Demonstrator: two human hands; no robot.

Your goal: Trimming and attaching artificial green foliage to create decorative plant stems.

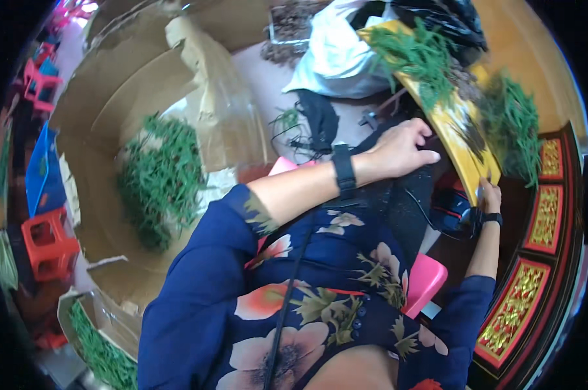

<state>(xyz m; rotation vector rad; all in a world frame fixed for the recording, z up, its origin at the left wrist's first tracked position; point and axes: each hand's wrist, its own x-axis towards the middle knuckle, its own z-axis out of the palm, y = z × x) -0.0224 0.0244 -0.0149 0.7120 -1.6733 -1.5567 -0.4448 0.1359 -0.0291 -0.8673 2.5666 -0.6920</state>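
Observation:
My left hand [403,149], with a black band on its wrist, hovers beside the left edge of a long yellow board [461,144]. Its fingers are half curled, the thumb stands apart, and I see nothing held. My right hand [491,196] grips the board's near end at the corner; some of its fingers are hidden. A bunch of green plastic foliage [424,62] lies on the far part of the board. Beside it are dark brown bits, and a dark streak marks the worn surface. More green foliage [511,127] is heaped just right of the board.
A large cardboard box [86,149] at left holds a green foliage pile [164,175]. Behind the board are a white sack [339,49] and a black bag [447,26]. A carved red-and-gold cabinet [518,299] borders the right. Red stools [49,245] stand far left.

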